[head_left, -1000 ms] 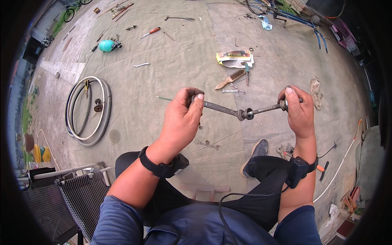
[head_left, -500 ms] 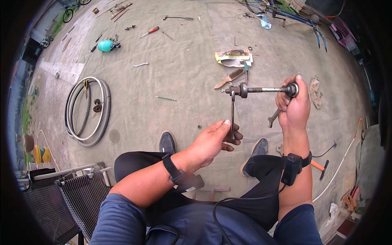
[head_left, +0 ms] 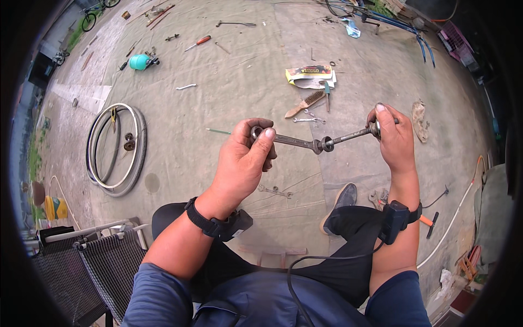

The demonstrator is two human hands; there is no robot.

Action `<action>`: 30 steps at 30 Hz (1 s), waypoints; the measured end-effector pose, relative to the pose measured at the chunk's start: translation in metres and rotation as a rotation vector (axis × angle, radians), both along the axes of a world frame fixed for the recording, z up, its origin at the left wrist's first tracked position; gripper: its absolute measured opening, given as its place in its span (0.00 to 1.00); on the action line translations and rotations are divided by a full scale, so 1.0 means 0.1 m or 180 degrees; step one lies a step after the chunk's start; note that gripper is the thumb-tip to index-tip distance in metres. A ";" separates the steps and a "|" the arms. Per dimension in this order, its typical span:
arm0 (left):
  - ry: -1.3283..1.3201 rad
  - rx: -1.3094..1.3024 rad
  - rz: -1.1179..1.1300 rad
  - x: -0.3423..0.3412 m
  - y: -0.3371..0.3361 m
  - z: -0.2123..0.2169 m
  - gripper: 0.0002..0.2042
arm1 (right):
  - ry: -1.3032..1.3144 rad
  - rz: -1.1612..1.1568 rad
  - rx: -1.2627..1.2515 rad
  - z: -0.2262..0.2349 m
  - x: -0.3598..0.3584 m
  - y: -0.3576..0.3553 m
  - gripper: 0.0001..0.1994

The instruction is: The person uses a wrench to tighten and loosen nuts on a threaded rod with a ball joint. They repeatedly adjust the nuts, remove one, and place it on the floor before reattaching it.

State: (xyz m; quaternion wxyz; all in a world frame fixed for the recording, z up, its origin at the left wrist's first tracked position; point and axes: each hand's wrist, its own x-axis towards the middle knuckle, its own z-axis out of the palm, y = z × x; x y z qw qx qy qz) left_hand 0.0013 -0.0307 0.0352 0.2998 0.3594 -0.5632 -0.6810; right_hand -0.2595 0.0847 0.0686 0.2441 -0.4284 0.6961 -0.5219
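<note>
Grey tarp (head_left: 229, 98) covers the ground, with a bicycle rim (head_left: 115, 148) lying well to the left. Half a second ago the left hand (head_left: 242, 161) hung low; now it is raised and closed around the wrench (head_left: 294, 143). That wrench sits on the axle (head_left: 348, 135), whose far end the right hand (head_left: 393, 139) grips, held above the knees.

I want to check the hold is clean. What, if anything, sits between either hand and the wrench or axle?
Nothing visible: the left hand grips the wrench directly, and the right hand holds the axle end.
</note>
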 end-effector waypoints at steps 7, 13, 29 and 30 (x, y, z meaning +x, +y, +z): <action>-0.0662 -0.0144 0.0026 -0.13 -0.16 -0.18 0.18 | -0.0947 0.0613 -0.0453 0.05 0.31 -0.02 0.22; -0.0208 0.1910 -0.0711 -0.23 0.31 -0.54 0.13 | -0.2453 0.0385 -0.0813 -0.08 0.33 -0.15 0.21; 0.1206 0.1782 -0.0880 0.04 0.37 0.03 0.28 | -0.0831 -0.1139 -0.0738 -0.23 -0.13 -0.14 0.19; 0.1231 0.1498 -0.0749 0.06 0.32 0.06 0.27 | -0.0691 -0.1062 -0.0661 -0.24 -0.13 -0.14 0.19</action>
